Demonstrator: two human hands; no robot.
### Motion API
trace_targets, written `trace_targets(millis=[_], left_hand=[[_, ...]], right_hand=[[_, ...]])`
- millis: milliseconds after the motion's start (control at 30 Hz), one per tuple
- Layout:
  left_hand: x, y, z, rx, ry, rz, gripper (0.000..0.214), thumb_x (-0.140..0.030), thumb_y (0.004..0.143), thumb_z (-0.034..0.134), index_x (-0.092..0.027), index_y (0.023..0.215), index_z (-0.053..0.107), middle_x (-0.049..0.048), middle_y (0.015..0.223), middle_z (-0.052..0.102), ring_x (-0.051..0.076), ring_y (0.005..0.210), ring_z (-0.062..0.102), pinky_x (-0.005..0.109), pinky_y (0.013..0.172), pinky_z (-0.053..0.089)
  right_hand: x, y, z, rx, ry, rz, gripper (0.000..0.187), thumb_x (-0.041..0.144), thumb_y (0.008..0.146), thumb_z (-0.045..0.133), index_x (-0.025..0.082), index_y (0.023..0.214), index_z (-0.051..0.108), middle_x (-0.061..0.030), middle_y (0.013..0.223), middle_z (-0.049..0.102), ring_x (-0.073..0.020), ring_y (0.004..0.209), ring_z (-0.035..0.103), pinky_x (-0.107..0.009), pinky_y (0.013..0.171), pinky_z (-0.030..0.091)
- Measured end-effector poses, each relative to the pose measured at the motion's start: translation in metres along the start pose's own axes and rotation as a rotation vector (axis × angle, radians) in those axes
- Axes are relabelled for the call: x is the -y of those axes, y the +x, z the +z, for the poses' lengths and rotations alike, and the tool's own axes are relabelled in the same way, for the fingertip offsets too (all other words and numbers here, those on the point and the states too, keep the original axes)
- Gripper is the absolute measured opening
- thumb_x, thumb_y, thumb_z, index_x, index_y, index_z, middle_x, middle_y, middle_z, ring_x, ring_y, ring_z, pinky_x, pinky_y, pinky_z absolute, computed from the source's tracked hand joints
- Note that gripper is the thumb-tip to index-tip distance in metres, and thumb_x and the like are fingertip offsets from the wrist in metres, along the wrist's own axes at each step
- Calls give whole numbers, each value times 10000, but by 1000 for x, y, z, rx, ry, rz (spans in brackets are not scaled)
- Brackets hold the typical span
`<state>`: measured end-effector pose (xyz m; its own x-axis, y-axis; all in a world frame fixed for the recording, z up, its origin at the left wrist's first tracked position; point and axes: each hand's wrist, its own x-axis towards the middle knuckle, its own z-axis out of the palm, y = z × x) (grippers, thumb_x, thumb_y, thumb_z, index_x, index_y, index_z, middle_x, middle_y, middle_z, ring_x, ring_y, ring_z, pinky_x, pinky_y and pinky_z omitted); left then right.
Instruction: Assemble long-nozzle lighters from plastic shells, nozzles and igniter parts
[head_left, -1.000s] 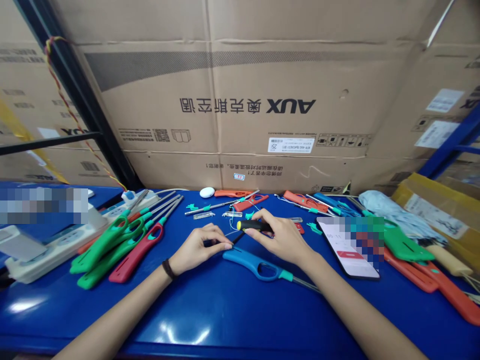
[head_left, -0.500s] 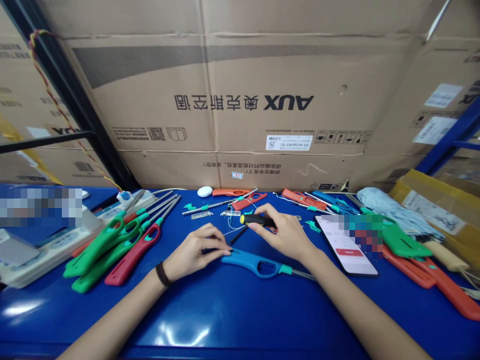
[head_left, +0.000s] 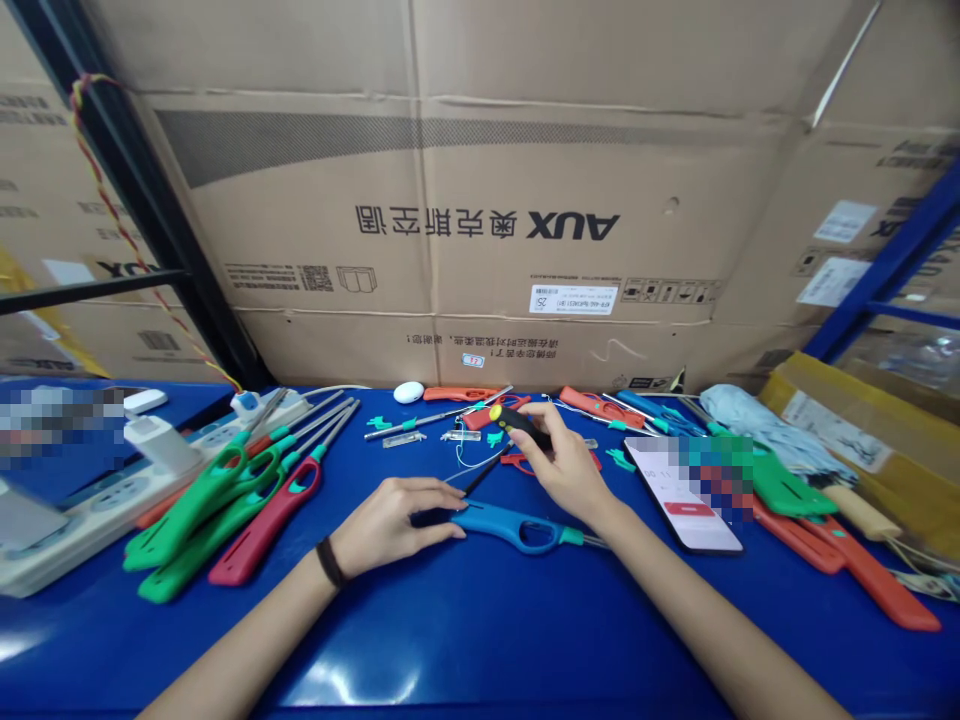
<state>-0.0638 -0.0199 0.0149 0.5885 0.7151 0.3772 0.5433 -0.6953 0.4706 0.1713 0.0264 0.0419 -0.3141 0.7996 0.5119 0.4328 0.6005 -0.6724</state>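
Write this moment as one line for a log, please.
left hand: beside blue lighter | right hand: holding black-handled screwdriver | surface: blue table

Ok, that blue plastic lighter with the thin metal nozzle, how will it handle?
The blue plastic lighter is probably stiff and light, with an open finger loop. Its flat, curved shape likely won't roll. The thin metal nozzle may flex slightly.

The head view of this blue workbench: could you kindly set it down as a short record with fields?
Right hand: holds a black-handled, yellow-tipped screwdriver
Left hand: fingertips at the end of a blue plastic long-nozzle lighter
Nearby: green plastic lighter, red plastic lighter, white power strip, smartphone
Behind: brown cardboard AUX carton
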Motion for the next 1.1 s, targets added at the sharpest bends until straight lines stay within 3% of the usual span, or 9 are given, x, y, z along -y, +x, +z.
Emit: trace_targets(millis=[167, 300, 500, 600, 800, 1100], left_hand=[[3, 2, 10, -54, -12, 11, 280, -331, 827, 640, -214, 1078, 679, 65, 1071, 697, 184, 941, 674, 282, 861, 529], [2, 2, 14, -70, -43, -4, 316, -316, 812, 661, -217, 1113, 659, 65, 1078, 685, 188, 953, 662, 296, 865, 526], [3, 2, 19, -80, -133, -59, 360, -325, 773, 703, -196, 1102, 633, 49, 978, 692, 158, 827, 659, 265, 761, 548], [4, 2, 21, -81, -136, -55, 359, -333, 771, 705, -188, 1090, 625, 49, 982, 687, 158, 838, 655, 265, 774, 542], [1, 2, 21, -79, -103, -34, 339, -330, 777, 700, -173, 1067, 623, 50, 986, 685, 164, 873, 652, 262, 806, 524], [-1, 3, 18, -70, -116, -21, 307, -320, 783, 695, -172, 1044, 630, 56, 992, 689, 175, 891, 651, 282, 824, 524]], right_hand=[[25, 9, 18, -40, 553, -7, 246, 422, 934, 404, 232, 1082, 355, -26, 844, 671, -167, 779, 643, -357, 756, 510], [43, 10, 27, -7, 746, -5, 263, 383, 901, 500, 253, 1035, 315, -52, 1022, 668, -171, 865, 667, -382, 815, 537], [36, -5, 28, 13, 622, 22, 366, 331, 881, 541, 277, 1182, 340, -69, 1144, 630, -198, 951, 660, -375, 786, 574], [30, -9, 27, 36, 577, 21, 336, 315, 872, 558, 270, 1152, 377, -53, 1089, 658, -198, 894, 681, -351, 705, 596], [31, -10, 28, 64, 523, 28, 337, 272, 839, 595, 279, 1110, 394, -43, 1095, 665, -213, 990, 654, -337, 723, 596], [32, -11, 28, 62, 546, 46, 368, 293, 834, 597, 287, 1135, 385, -45, 1084, 664, -218, 966, 665, -328, 671, 610]])
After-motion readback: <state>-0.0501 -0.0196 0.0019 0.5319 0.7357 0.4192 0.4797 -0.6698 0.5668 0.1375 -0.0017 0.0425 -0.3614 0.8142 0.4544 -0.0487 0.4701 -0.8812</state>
